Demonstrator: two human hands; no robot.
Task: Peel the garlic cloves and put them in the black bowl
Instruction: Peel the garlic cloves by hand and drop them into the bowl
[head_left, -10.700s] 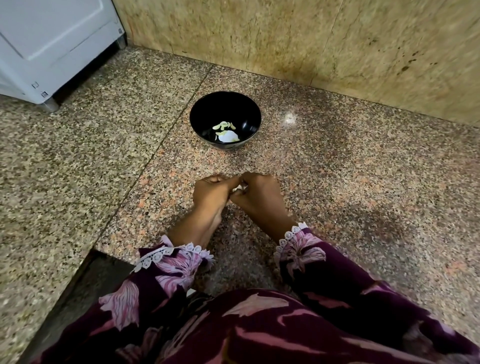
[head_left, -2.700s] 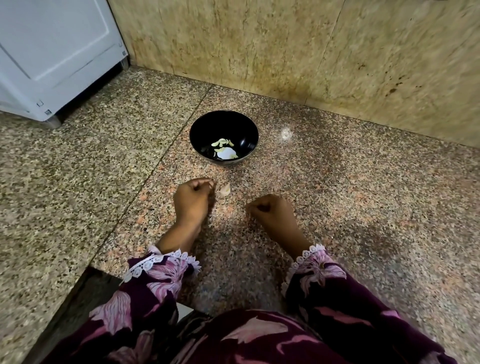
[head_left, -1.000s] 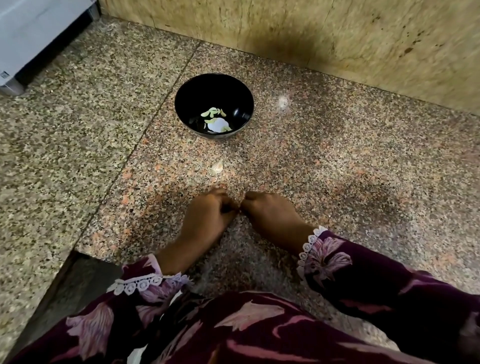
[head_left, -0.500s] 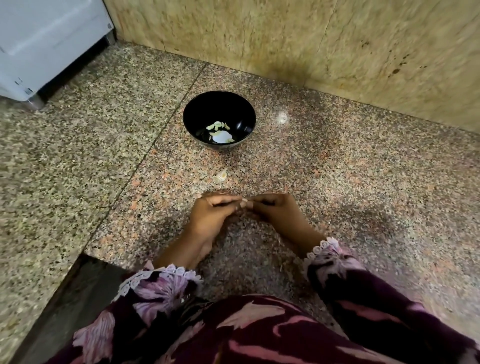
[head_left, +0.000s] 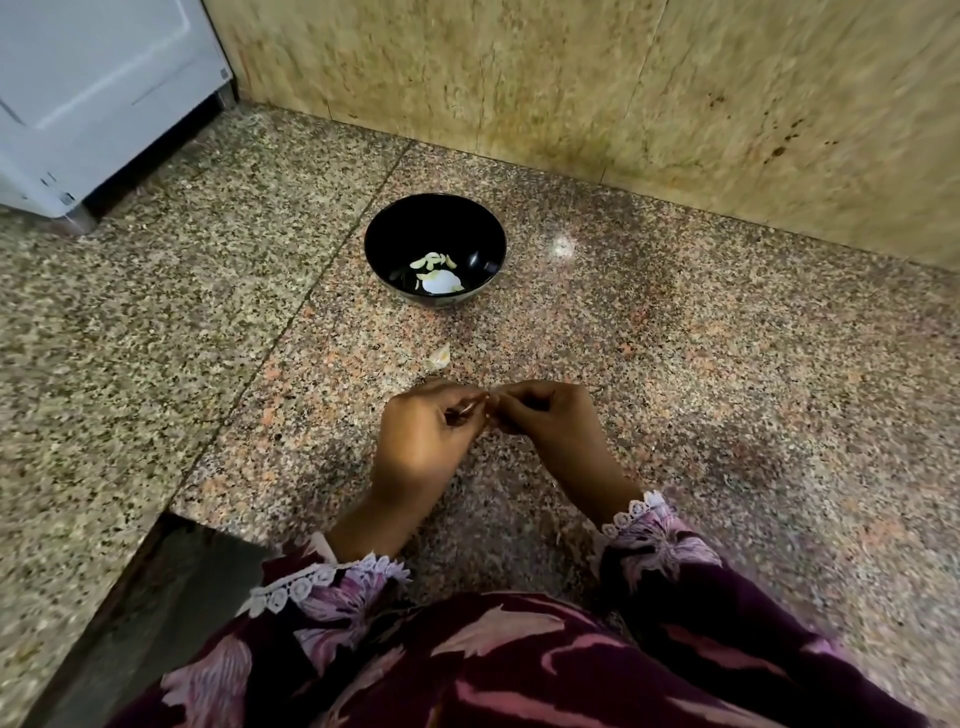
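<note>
Both hands, left hand (head_left: 423, 441) and right hand (head_left: 545, 415), pinch what looks like a small, light, slippery garlic clove (head_left: 490, 413) between fingertips, near of the black bowl (head_left: 435, 250); best held at its ends.

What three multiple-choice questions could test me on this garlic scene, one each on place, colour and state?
1. Where does the loose garlic piece lie?
A. in the bowl
B. on the granite floor between bowl and hands
C. on the sleeve

2. What colour is the bowl?
A. white
B. red
C. black

3. How are the hands?
A. flat on the floor
B. fingertips meeting, curled in a pinch
C. inside the bowl

Answers: 1 B, it sits on the floor short of the bowl. 2 C, its rim and wall are black. 3 B, left hand and right hand meet at the fingertips; what they pinch is hidden.
</note>
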